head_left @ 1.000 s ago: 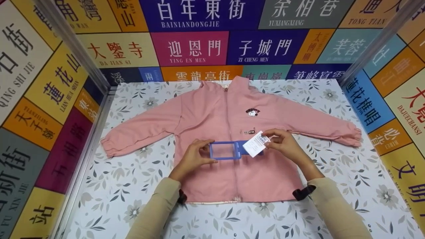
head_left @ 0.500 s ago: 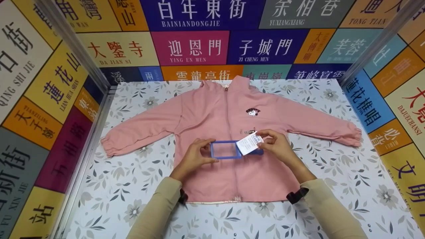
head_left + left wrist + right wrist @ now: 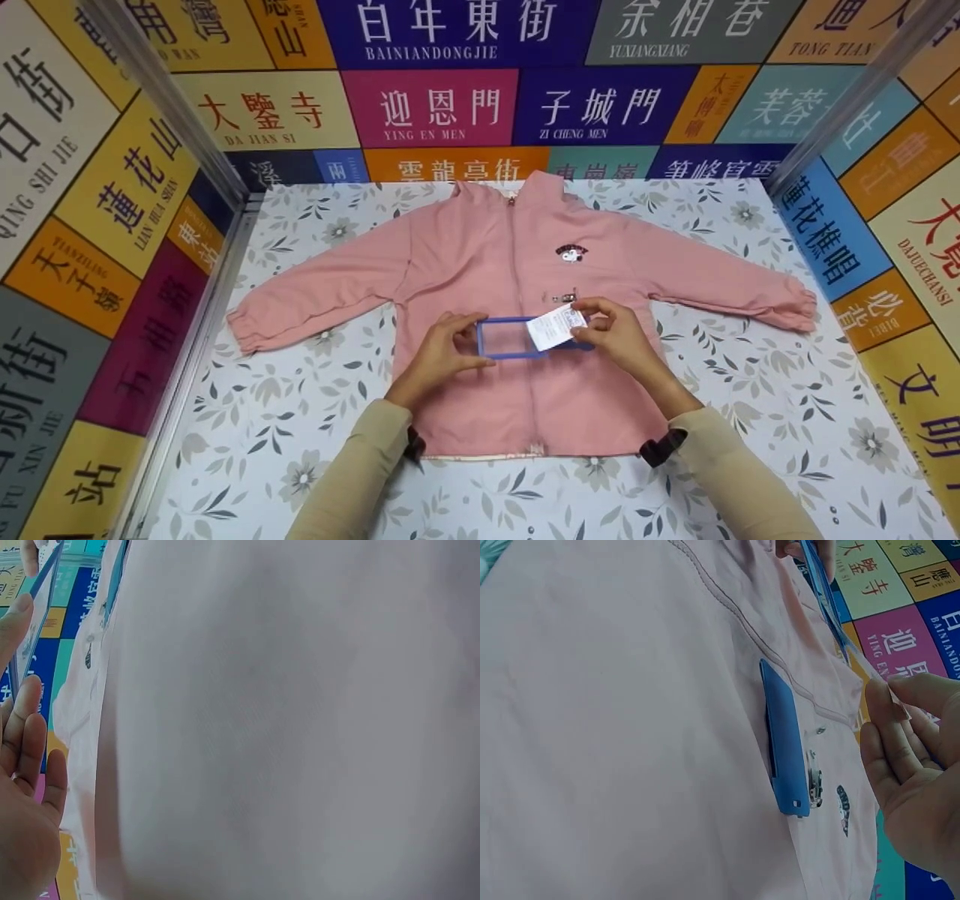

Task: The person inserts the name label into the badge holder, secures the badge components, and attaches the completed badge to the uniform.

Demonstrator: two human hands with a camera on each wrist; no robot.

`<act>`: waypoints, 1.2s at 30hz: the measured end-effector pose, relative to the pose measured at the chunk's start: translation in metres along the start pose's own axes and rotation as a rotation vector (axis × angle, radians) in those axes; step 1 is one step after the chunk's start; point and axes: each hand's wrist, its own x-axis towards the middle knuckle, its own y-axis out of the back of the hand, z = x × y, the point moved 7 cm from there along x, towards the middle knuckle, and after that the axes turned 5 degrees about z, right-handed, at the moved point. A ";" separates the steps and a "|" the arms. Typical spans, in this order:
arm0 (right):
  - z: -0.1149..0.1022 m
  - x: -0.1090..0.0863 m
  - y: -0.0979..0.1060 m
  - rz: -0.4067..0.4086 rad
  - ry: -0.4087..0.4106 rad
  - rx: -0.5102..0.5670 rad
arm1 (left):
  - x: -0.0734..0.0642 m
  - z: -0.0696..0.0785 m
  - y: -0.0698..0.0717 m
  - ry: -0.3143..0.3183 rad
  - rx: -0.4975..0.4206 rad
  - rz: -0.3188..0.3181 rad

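Observation:
A blue-framed clear card holder is pinched at its left end between the thumb and fingers of my left hand. My right hand pinches a small white printed card by its right end. The card overlaps the right end of the frame; whether it is inside the frame, I cannot tell. In the right wrist view a flat blue plastic piece lies on the pink jacket, below the hands. A small metal clip is beside it.
The jacket is spread front up with both sleeves out on a floral-patterned table. Its chest bears a small cartoon print. Panels with printed street names stand at the back and both sides.
My right hand has moved left with the card, which now covers the right end of the blue frame. My left hand and the holder have stayed nearly still.

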 end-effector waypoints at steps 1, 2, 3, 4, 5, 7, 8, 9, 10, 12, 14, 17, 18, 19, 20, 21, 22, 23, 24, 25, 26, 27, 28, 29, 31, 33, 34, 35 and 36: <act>0.000 0.000 -0.001 0.002 0.002 -0.009 | 0.000 0.000 0.000 0.001 -0.004 0.000; 0.000 0.000 -0.001 0.003 0.002 -0.015 | 0.000 0.001 0.000 0.002 -0.008 0.001; 0.001 0.000 -0.002 0.007 0.002 -0.020 | 0.000 0.001 0.000 0.000 -0.008 0.003; 0.001 0.000 -0.002 0.010 0.000 -0.025 | 0.000 0.001 0.001 -0.003 -0.010 0.005; 0.002 0.000 -0.003 0.014 -0.003 -0.029 | 0.000 0.002 0.001 -0.006 -0.010 0.005; 0.003 0.000 -0.004 0.021 -0.009 -0.034 | 0.000 0.002 0.001 -0.008 -0.014 0.004; 0.003 0.000 -0.004 0.025 -0.009 -0.036 | 0.000 0.002 0.001 -0.006 -0.014 0.003; 0.003 0.000 -0.005 0.029 -0.007 -0.037 | 0.000 0.002 0.001 -0.003 -0.011 0.000; 0.003 0.000 -0.005 0.034 -0.004 -0.039 | 0.000 0.003 0.001 0.002 -0.009 -0.004; 0.002 -0.001 -0.007 0.041 0.006 -0.042 | 0.000 0.003 0.001 0.013 -0.003 -0.010; 0.000 -0.002 -0.009 0.045 0.018 -0.058 | 0.000 0.003 0.001 0.019 0.003 -0.010; -0.001 -0.002 -0.010 0.050 0.025 -0.090 | -0.001 0.003 0.001 0.018 0.009 -0.002; 0.000 -0.002 -0.011 0.051 0.026 -0.102 | -0.001 0.004 0.001 0.013 0.011 0.002; 0.000 -0.002 -0.011 0.051 0.027 -0.110 | -0.001 0.004 0.002 0.011 0.011 0.004; 0.003 -0.001 -0.012 0.052 0.024 -0.118 | -0.001 0.004 0.002 0.011 0.010 0.006; 0.007 0.000 -0.012 0.053 0.024 -0.125 | -0.001 0.004 0.002 0.010 0.010 0.009; 0.012 0.002 -0.012 0.054 0.024 -0.131 | -0.001 0.004 0.002 0.011 0.009 0.010; 0.016 0.003 -0.012 0.056 0.026 -0.135 | -0.001 0.004 0.002 0.011 0.008 0.010; 0.021 0.005 -0.012 0.057 0.027 -0.138 | -0.001 0.004 0.002 0.010 0.008 0.011; 0.025 0.006 -0.012 0.061 0.028 -0.141 | -0.001 0.004 0.002 0.014 0.008 0.010; 0.030 0.008 -0.012 0.065 0.028 -0.143 | -0.001 0.003 0.001 0.014 0.011 0.010; 0.031 0.009 -0.012 0.070 0.031 -0.143 | -0.001 0.004 0.001 0.013 0.013 0.009; 0.032 0.009 -0.013 0.074 0.034 -0.143 | -0.001 0.004 0.001 0.013 0.015 0.008; 0.033 0.009 -0.013 0.078 0.036 -0.140 | -0.001 0.004 0.001 0.012 0.018 0.009; 0.033 0.009 -0.014 0.083 0.040 -0.136 | -0.001 0.004 0.001 0.007 0.019 0.011; 0.033 0.008 -0.016 0.087 0.046 -0.127 | -0.001 0.005 0.000 0.001 0.016 0.015; 0.032 0.008 -0.017 0.086 0.053 -0.128 | -0.001 0.005 0.000 -0.004 0.015 0.018; 0.032 0.008 -0.017 0.087 0.057 -0.127 | -0.001 0.005 0.000 -0.007 0.014 0.020; 0.032 0.008 -0.018 0.087 0.062 -0.129 | -0.001 0.005 0.000 -0.008 0.012 0.021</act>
